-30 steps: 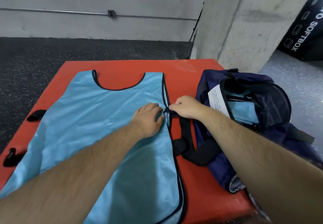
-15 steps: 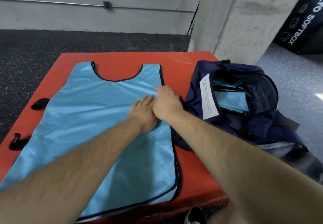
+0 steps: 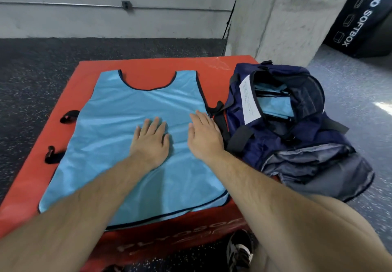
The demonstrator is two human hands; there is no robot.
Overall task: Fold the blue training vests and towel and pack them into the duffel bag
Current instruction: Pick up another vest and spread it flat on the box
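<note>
A light blue training vest [image 3: 118, 123] with dark trim lies spread flat on the red soft box [image 3: 148, 64], neck hole away from me. My left hand [image 3: 150, 142] presses flat on the vest's middle with straight fingers. My right hand [image 3: 204, 136] lies flat on the vest's right side, near its dark edge. The navy duffel bag [image 3: 275, 144] sits at the box's right edge, its top open. Folded light blue fabric [image 3: 275, 106] shows inside the bag, beside a white paper tag [image 3: 248, 100].
Black strap handles [image 3: 69, 116] stick out on the box's left side. A concrete pillar [image 3: 286, 17] stands behind the bag, and a black soft box [image 3: 364, 17] is at the far right. Dark speckled floor surrounds the box. My shoe [image 3: 239, 250] is below the box's front edge.
My right hand has let go of the vest's right edge and now lies flat. My left hand slid left, so the hands are apart. The view has pulled back.
</note>
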